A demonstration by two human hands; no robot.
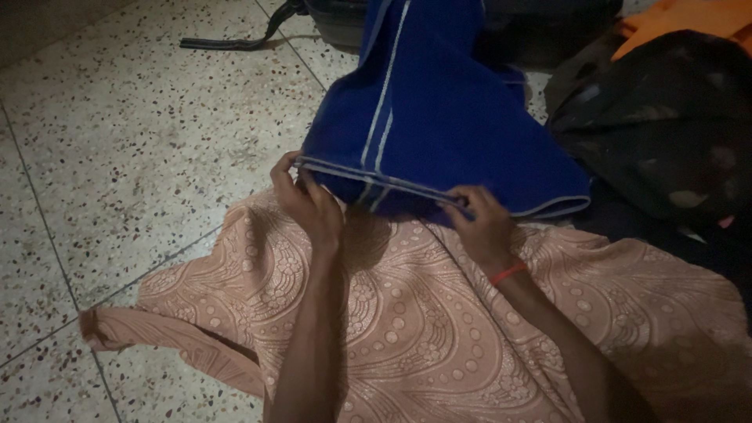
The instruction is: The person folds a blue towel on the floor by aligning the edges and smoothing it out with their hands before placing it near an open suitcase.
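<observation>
A: Starting at the left, we see speckled terrazzo floor [133, 149] with thin joint lines, and a black strap [227, 41] lying on it near the top edge.

B: Lower down, a peach patterned cloth [439, 329] is spread over the floor, one narrow strip of it trailing off to the left. Our forearms lie across it.

A: Then our left hand [307, 202]. Its grip is closed, fingers pinched on the left corner of the blue towel [439, 117] at its folded edge.

B: The towel sits in the middle of the view, lifted off the peach cloth and bunched upward, with pale stripes running down it and a pale border along its hem.

A: Our right hand [484, 223] has its grip closed too, pinching the same folded edge further right, so the edge is stretched taut between the two hands. An orange band [507, 273] circles that wrist.

B: Further right, a dark bundle [666, 125] rests just beside the towel, and something orange [689, 19] shows in the top corner. What kind of things those are, we cannot tell in this dim light.
</observation>
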